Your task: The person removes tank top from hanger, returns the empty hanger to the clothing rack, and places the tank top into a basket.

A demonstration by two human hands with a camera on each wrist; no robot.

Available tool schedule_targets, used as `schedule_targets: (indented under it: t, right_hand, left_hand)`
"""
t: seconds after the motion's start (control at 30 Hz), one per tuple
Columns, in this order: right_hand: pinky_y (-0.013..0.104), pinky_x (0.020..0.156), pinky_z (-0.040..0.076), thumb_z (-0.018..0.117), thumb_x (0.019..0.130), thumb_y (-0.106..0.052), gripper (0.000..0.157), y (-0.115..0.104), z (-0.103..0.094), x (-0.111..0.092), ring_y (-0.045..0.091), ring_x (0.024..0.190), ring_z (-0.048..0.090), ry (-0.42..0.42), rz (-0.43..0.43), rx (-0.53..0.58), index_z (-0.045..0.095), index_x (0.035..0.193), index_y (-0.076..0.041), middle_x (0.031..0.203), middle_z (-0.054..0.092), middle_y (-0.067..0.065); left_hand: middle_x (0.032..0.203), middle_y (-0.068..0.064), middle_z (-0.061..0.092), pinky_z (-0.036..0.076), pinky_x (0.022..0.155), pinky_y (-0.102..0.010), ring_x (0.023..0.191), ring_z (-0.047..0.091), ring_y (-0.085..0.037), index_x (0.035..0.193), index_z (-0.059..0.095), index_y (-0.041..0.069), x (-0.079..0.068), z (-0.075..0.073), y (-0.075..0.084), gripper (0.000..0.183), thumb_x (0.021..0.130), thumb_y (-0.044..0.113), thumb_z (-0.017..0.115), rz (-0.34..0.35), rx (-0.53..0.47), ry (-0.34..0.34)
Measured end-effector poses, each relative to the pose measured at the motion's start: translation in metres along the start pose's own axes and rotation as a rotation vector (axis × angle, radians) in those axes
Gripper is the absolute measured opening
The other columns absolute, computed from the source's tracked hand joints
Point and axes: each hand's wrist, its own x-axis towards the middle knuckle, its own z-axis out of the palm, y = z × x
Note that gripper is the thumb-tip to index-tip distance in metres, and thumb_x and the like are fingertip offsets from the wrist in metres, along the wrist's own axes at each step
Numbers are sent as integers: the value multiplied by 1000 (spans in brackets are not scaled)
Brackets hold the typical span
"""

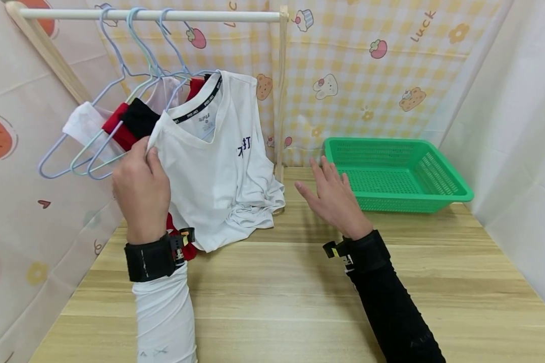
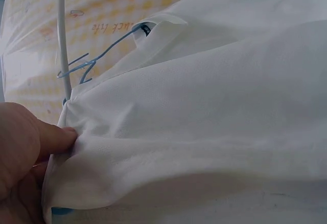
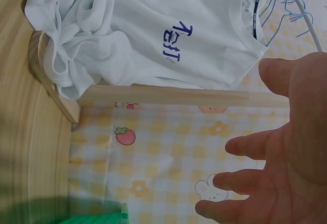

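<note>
A white sleeveless shirt [image 1: 209,166] with dark lettering on its chest hangs from the front blue hanger [image 1: 177,55]. My left hand [image 1: 143,191] pinches the shirt's near shoulder edge between thumb and fingers; in the left wrist view the thumb [image 2: 56,139] presses on the fabric. The shirt's lower part lies bunched on the table. My right hand [image 1: 333,199] is held apart from the shirt, fingers spread and holding nothing, between it and the green basket. The right wrist view shows these straight fingers [image 3: 240,183] beside the shirt.
A rack with a white rail [image 1: 72,14] and wooden posts [image 1: 281,91] stands at the back left. Behind the shirt, other hangers carry red, black and white garments [image 1: 138,118]. A green perforated basket [image 1: 413,196] sits at the right on the wooden table [image 1: 263,292].
</note>
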Motion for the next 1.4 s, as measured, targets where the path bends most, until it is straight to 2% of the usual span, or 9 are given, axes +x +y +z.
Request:
schedule_targets:
  t: [0.17,0.4,0.53,0.77,1.13,1.27,1.4]
  right_hand:
    - [66,118,3,25,94,-70,85,0,1,0,34,148,-1,1,2,4,11,157,-14,164,4,20]
    - [67,118,3,26,95,-68,85,0,0,0,35,147,-1,1,-3,9,13,157,-12,164,4,20]
    - [66,118,3,26,95,-68,84,0,0,-1,34,147,-1,2,-5,18,12,157,-13,164,3,19]
    - [66,118,5,27,95,-67,83,-1,0,-1,33,148,0,9,-10,28,15,157,-12,164,4,19]
    - [66,118,8,28,95,-68,84,0,-6,-1,35,147,1,41,-11,37,16,156,-12,164,7,20]
    - [66,117,12,29,95,-66,83,1,-11,-1,36,147,2,58,-16,45,15,156,-11,164,5,20]
    - [65,117,16,30,96,-64,81,2,-19,-4,34,147,3,93,-20,76,12,157,-14,165,3,17]
  left_hand:
    - [121,-23,69,50,96,-59,111,62,-37,128,61,2,0,4,-2,41,100,29,46,-17,-14,-4]
    - [119,-23,70,52,96,-55,110,62,-34,123,63,0,2,8,-1,41,101,30,44,-24,-56,41]
    - [118,-22,70,54,95,-49,106,65,-29,122,62,0,2,9,-1,44,101,33,43,-43,-87,79]
    - [111,-21,72,57,92,-44,101,68,-22,118,65,0,3,4,-3,46,100,36,44,-11,-142,175]
    - [111,-10,76,56,92,-35,106,66,-10,116,71,5,1,-22,6,42,99,37,50,-24,-120,308]
    - [107,-10,77,54,93,-24,101,66,-6,110,74,5,0,-35,11,34,97,30,55,-17,-131,356]
    - [99,-11,79,51,85,-12,94,67,-6,102,77,6,-2,-50,15,29,94,29,60,54,-147,417]
